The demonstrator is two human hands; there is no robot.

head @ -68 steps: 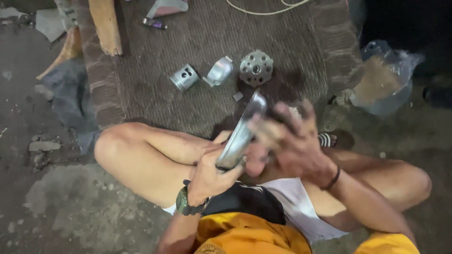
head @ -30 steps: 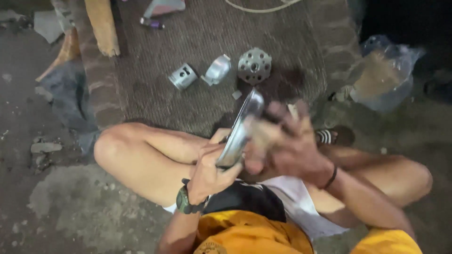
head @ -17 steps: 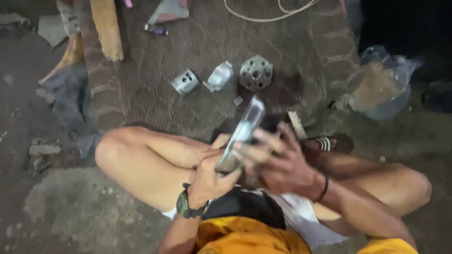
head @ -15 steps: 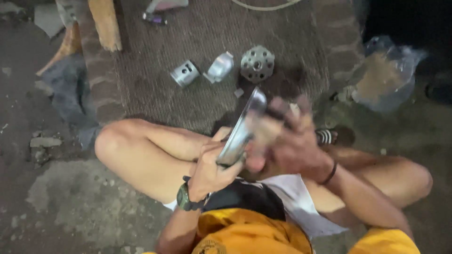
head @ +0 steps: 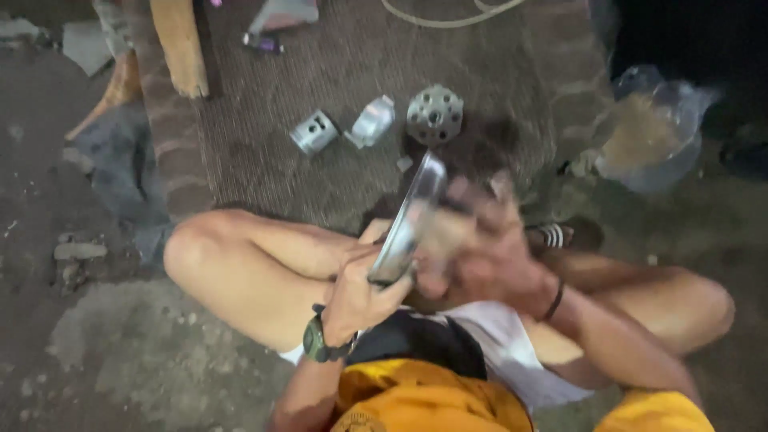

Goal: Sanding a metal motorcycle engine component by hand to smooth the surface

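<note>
Meanwhile, little has changed over the last couple of seconds: the shiny metal plate [head: 410, 220] stays tilted on edge over the person's lap, and the small parts on the mat [head: 320, 56] have not moved. What does shift is the right hand [head: 480, 252] — it is smeared with motion blur now, as it was in the earlier views, which suggests it keeps rubbing or working quickly against the far face of the plate. I read this as the same stroke repeated, with the job still going on rather than finished.

The left hand [head: 360, 292], with a dark watch [head: 314, 340] on its wrist, is closed around the plate's lower edge and steadies it from below. The right hand presses against the plate from its right side; whether its fingers are curled around something small or simply flat on the metal, I cannot tell — the blur hides it.

Beyond the plate, farther from the person, lie a round metal disc with holes [head: 434, 114], a small silver cylinder [head: 314, 132] and a crumpled silvery piece [head: 372, 122], all well apart from the plate. To the right of the plate sits a clear plastic bag [head: 652, 132] on the ground.
</note>
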